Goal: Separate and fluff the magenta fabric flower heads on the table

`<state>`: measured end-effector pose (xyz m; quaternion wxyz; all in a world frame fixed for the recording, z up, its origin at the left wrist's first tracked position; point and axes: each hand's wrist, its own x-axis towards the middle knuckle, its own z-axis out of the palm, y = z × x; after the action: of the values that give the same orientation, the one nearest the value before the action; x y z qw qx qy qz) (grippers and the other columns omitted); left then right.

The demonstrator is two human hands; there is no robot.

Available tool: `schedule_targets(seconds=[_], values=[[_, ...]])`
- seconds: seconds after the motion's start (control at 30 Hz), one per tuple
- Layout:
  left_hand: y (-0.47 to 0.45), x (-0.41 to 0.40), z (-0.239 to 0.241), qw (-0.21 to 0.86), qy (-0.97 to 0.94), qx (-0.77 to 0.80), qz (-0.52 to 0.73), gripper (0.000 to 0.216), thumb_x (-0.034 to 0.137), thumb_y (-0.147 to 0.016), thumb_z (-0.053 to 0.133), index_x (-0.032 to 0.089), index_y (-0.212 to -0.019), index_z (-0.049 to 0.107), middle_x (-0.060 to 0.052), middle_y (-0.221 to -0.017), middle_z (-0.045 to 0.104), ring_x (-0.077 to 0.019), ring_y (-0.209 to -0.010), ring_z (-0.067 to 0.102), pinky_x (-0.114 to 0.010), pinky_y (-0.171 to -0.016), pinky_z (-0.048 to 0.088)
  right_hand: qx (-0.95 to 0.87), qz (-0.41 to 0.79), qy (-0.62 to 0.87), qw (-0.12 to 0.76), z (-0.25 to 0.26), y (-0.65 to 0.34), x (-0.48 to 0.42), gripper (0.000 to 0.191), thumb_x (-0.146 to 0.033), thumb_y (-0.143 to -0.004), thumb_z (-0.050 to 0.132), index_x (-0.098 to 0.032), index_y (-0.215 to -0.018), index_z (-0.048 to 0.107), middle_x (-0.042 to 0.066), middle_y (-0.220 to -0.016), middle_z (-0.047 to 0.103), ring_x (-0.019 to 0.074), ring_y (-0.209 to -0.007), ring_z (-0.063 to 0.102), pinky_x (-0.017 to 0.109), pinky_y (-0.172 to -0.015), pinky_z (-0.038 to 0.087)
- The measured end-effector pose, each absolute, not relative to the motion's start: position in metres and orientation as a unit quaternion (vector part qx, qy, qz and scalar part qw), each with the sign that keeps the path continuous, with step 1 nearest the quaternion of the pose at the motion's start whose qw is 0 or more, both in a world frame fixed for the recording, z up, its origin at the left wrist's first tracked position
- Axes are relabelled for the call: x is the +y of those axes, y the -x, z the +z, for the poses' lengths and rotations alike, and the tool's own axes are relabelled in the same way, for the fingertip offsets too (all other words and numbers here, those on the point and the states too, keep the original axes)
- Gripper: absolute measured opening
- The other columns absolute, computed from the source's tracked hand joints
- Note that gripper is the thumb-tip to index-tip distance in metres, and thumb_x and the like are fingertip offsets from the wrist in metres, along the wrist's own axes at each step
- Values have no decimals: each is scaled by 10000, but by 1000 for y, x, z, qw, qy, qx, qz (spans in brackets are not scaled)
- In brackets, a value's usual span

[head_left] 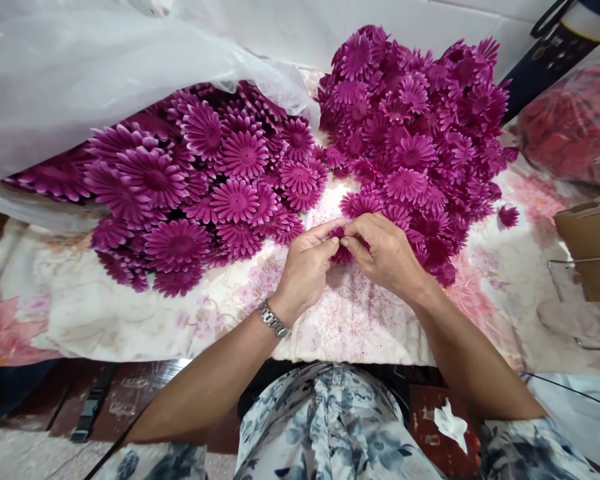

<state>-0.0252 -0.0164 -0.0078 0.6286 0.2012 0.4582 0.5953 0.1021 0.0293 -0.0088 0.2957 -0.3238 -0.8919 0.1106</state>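
My left hand [306, 265] and my right hand [384, 252] meet at the middle of the table, fingers pinched together on one small magenta fabric flower [339, 252], mostly hidden between them. A steel watch [273, 320] sits on my left wrist. A spread of large flat magenta flowers [200, 180] lies to the left, spilling from a clear plastic bag [80, 73]. A taller heap of smaller magenta flowers [415, 127] rises just behind and right of my right hand.
A floral cloth [130, 320] covers the table, dusted with magenta specks near my hands. A bag of red flowers [575, 127] lies at the far right, with a cardboard box [593, 240] and wire frame below it. White wall behind.
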Motion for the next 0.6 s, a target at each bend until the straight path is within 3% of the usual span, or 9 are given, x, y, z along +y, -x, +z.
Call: schedule_targets(seconds=[0.1,0.17,0.27,0.37,0.47,0.6], values=[[26,-16,-9,616,-201,456,611,248,55,-655,602,163,-826,746,-18,-728,675,-82,-652,527,-194,-586,400,-890,100,311,319,-6,-103,30,122,-161,-873,471,-187,-770,530,19,-683,582,138,-650,519,270,-640,430],[27,-16,-9,608,-190,470,612,258,57,-666,596,173,-841,747,-12,-713,666,-62,-560,478,-189,-489,350,-879,73,322,343,-4,-107,33,129,-174,-885,464,-185,-780,539,18,-686,584,134,-653,528,263,-628,431],[30,-16,-7,594,-173,497,608,275,39,-675,582,173,-850,746,2,-669,632,-22,-428,327,-192,-377,205,-843,-48,387,370,0,-122,43,164,-212,-900,457,-185,-769,552,18,-675,571,142,-655,516,285,-633,408],[30,-16,-4,591,-169,501,609,274,13,-678,567,163,-826,742,-4,-720,650,-5,-414,301,-187,-357,165,-811,-137,455,340,6,-134,50,167,-328,-879,519,-193,-812,592,44,-766,587,187,-760,525,339,-705,395],[29,-15,-3,602,-161,489,610,268,12,-690,567,158,-835,739,-3,-691,644,-17,-453,388,-164,-370,220,-838,-90,418,340,9,-130,47,206,-410,-832,587,-207,-862,600,46,-821,597,197,-812,526,347,-730,404],[26,-15,-5,620,-157,456,618,235,38,-710,570,150,-833,736,-5,-656,634,-54,-549,498,-166,-487,373,-894,60,317,312,1,-110,34,135,-316,-838,597,-201,-781,555,17,-729,594,156,-706,522,310,-684,432]])
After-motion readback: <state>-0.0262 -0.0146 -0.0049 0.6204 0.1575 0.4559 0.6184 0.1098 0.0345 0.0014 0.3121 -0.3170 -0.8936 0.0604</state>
